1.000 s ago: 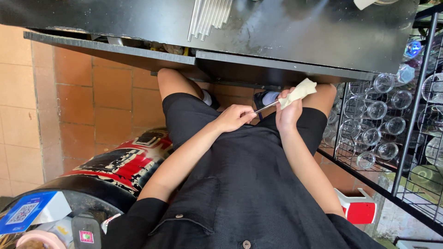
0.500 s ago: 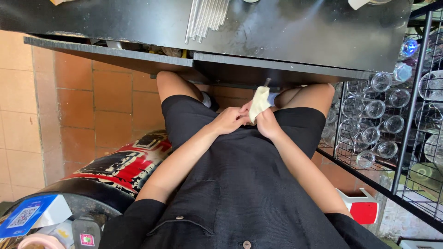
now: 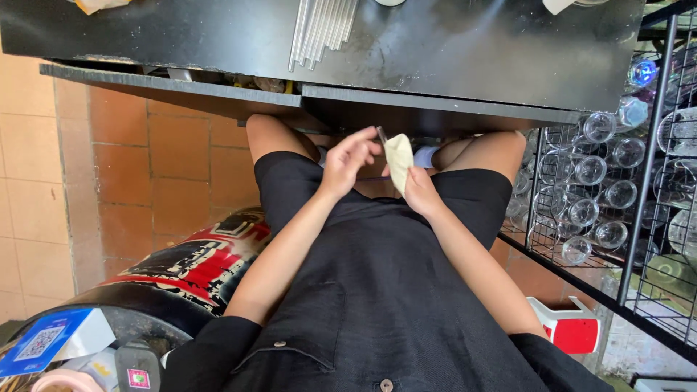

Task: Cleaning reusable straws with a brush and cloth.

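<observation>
I look down at my lap in black clothing. My right hand (image 3: 419, 190) holds a pale cream cloth (image 3: 398, 160) upright above my knees. My left hand (image 3: 347, 161) pinches a thin dark stick-like item (image 3: 381, 136) whose lower part goes behind the cloth. What the item is cannot be made out. Both hands hover just below the edge of a black counter (image 3: 450, 51).
A bundle of white straws (image 3: 319, 29) lies on the counter. A black wire rack (image 3: 639, 189) of clear glasses stands at the right. A red and black drum (image 3: 167, 268) sits at the left, a red and white box (image 3: 573, 330) lower right. Orange tiles cover the floor.
The cloth has come from the upper right toward the middle of my lap. My left hand has lifted and now pinches the thin item at the cloth's top edge.
</observation>
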